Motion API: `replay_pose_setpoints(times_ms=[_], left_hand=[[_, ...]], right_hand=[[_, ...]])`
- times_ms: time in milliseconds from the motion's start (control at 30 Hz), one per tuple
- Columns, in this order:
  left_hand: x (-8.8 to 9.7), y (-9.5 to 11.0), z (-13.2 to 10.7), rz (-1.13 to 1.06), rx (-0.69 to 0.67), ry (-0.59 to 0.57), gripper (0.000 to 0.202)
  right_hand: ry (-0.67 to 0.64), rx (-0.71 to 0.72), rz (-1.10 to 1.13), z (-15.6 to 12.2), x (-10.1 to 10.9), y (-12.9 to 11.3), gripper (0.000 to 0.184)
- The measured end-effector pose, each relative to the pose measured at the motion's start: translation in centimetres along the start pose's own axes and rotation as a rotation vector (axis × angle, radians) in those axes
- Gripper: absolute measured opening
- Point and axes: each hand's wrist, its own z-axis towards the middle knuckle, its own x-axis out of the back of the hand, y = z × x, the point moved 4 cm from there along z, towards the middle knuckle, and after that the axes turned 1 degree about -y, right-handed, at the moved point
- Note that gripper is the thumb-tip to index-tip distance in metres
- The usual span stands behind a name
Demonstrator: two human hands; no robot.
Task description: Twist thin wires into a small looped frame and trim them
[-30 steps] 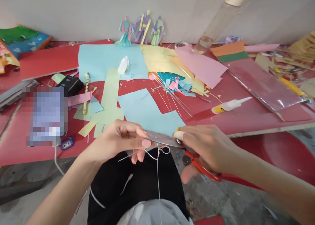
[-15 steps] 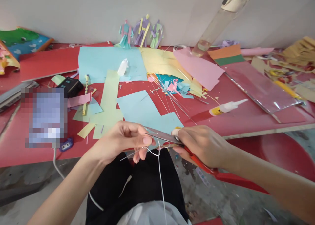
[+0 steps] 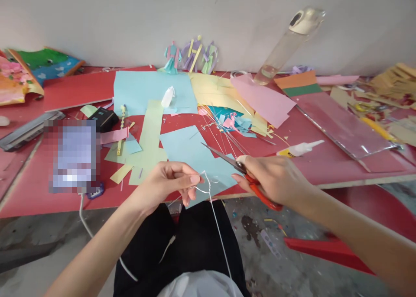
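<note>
My left hand, near the table's front edge, pinches a thin white wire between thumb and fingers. The wire forms a loop with a twisted stretch beside the fingertips, and a long tail runs down past my lap. My right hand is closed around scissors with red handles. Their metal blades point up and left above a light blue paper sheet, apart from the wire. Whether the blades are fully together is hard to tell.
The red table carries a glue bottle, a pink sheet, paper scraps, loose wires and a patterned pencil. Behind stand a clear water bottle and paper figures. A blurred-out phone with a white cable lies left.
The scissors have moved away from the wire by my left fingers, and their blades now tilt upward over the blue paper. My left hand keeps its pinch. The view has shifted slightly.
</note>
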Motion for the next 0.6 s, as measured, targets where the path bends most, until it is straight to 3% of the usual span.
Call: replay_pose_setpoints(times_ms=[167, 300, 433, 500, 600], left_hand=[[-0.2, 0.4, -0.3, 0.095, -0.110, 0.111, 0.011], [-0.6, 0.3, -0.3, 0.098, -0.183, 0.170, 0.010], [-0.8, 0.0, -0.2, 0.073, -0.259, 0.252, 0.013], [-1.1, -0.3, -0.1, 0.103, -0.273, 0.272, 0.015], [-1.6, -0.7, 0.0, 0.157, -0.295, 0.292, 0.018]], right_hand=[[-0.104, -0.276, -0.035, 0.0, -2.0, 2.5, 0.032], [-0.234, -0.432, 0.162, 0.3, -3.6, 3.7, 0.035], [-0.165, -0.448, 0.390, 0.4, -1.8, 3.6, 0.032], [-0.110, -0.522, 0.544, 0.2, -0.3, 2.9, 0.031], [-0.134, -0.623, 0.828, 0.4, 0.7, 0.9, 0.035]])
